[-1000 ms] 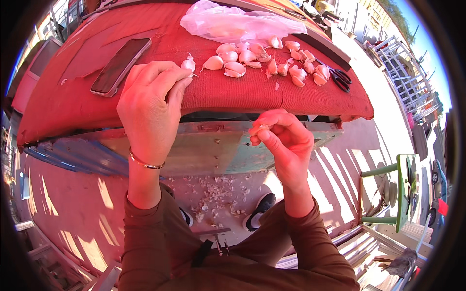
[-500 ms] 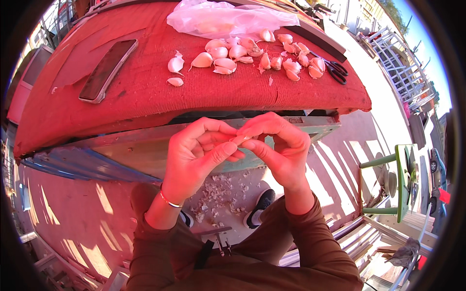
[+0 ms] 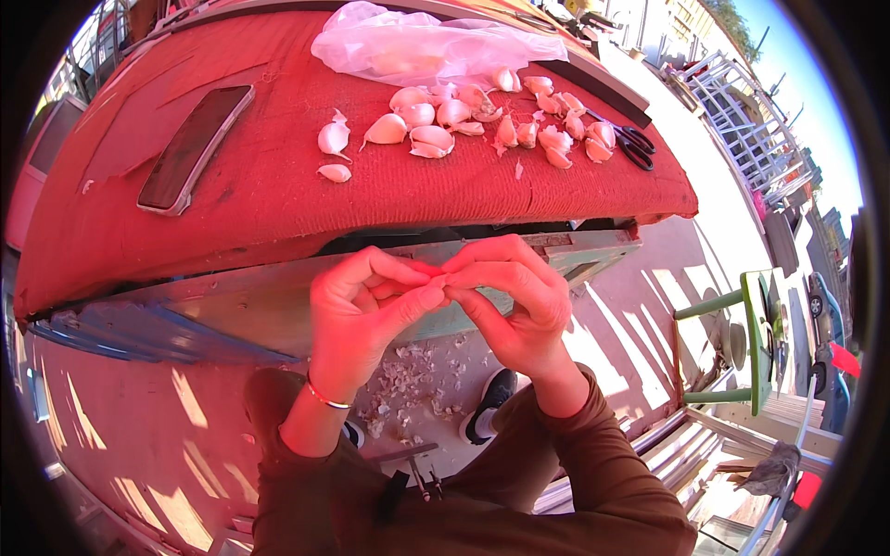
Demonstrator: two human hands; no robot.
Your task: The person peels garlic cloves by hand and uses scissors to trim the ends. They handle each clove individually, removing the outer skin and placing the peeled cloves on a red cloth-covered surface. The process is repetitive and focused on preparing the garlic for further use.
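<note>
Above the ground before me, my left hand point(image 3: 357, 315) and my right hand point(image 3: 521, 310) meet fingertip to fingertip. Both are closed in a pinch on a small garlic clove point(image 3: 439, 281), mostly hidden by the fingers. Beyond them, several loose unpeeled garlic cloves point(image 3: 432, 142) lie scattered on the red-covered table point(image 3: 269, 208). Two cloves sit a little apart on the left, a plump one point(image 3: 334, 139) and a smaller one point(image 3: 335, 173). A thin, pale plastic bag point(image 3: 436, 44) rests behind the pile.
Dark-handled scissors point(image 3: 636, 148) lie at the right end of the cloves. A phone point(image 3: 197, 148) lies at the table's left. Garlic skins point(image 3: 417, 389) litter the ground between my shoes. A green stool point(image 3: 758, 343) lies tipped on the right, near stacked boards and bars.
My joined hands have shifted slightly left and down in the picture, and the right index finger now covers more of the clove. The whole view has tilted a little.
</note>
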